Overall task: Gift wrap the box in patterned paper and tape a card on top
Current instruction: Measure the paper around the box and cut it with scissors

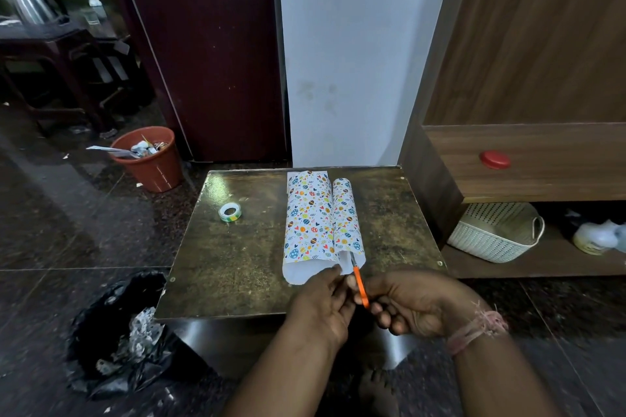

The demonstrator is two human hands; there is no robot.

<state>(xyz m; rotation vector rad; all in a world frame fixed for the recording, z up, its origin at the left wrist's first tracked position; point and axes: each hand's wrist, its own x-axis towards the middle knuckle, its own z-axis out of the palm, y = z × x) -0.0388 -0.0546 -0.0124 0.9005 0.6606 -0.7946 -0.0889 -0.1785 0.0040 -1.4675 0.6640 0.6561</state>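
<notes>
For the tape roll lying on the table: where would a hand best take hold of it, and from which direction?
The tape roll lies flat, hole upward, alone on the table left of the patterned paper. Best grip is probably from above: thumb and finger across the outer rim, or one finger in the hole. The left hand is nearer.

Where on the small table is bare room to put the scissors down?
The table has a wide bare strip right of the patterned paper, out to the right edge. Another bare patch lies between the tape roll and the paper, and in front of the tape. The near edge is crowded: left hand, right hand and orange scissors.
</notes>
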